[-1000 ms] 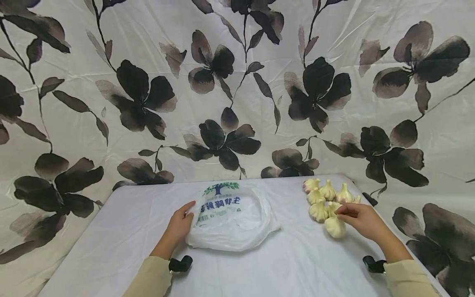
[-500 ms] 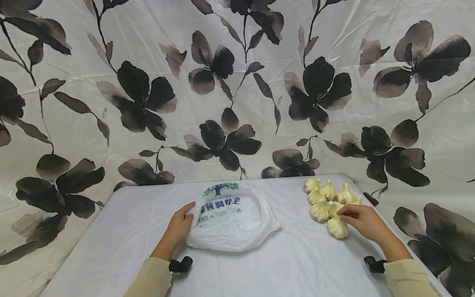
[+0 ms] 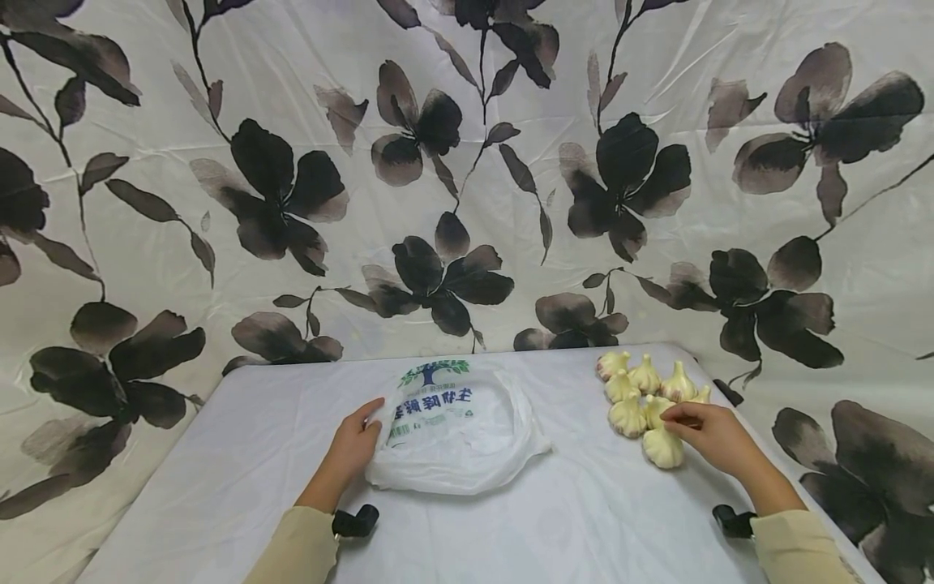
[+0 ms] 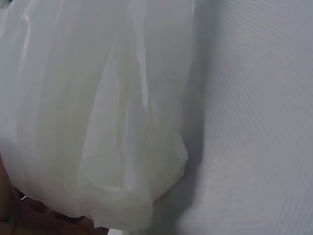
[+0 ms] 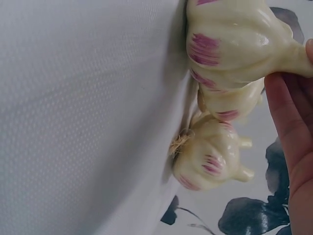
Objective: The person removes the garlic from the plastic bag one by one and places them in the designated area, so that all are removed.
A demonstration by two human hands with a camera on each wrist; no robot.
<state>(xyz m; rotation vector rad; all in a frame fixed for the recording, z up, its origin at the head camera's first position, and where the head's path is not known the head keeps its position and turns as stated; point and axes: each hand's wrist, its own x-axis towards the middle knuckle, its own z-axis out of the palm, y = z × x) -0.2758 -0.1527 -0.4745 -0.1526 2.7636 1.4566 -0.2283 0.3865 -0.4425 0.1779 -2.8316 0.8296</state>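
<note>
A white plastic bag (image 3: 456, 474) with a green-and-blue tree print and blue lettering lies open-mouthed on the table. My left hand (image 3: 353, 442) holds its left side, thumb on top; in the left wrist view its fingers (image 4: 44, 220) are partly hidden by the bag's folds. At the near end of a garlic cluster, my right hand (image 3: 704, 434) pinches one garlic bulb (image 3: 662, 450) by the stem. In the right wrist view this bulb (image 5: 234, 41) has purple streaks, and other garlic bulbs (image 5: 210, 156) sit close behind it.
Several more garlic bulbs (image 3: 626, 415) are grouped at the table's back right, near its right edge. A white cloth covers the table (image 3: 554, 527). Behind it hangs a white curtain (image 3: 533, 243) with dark flowers.
The pinched garlic bulb has shifted slightly to the right along with my right hand. My left hand and the bag stay where they were.
</note>
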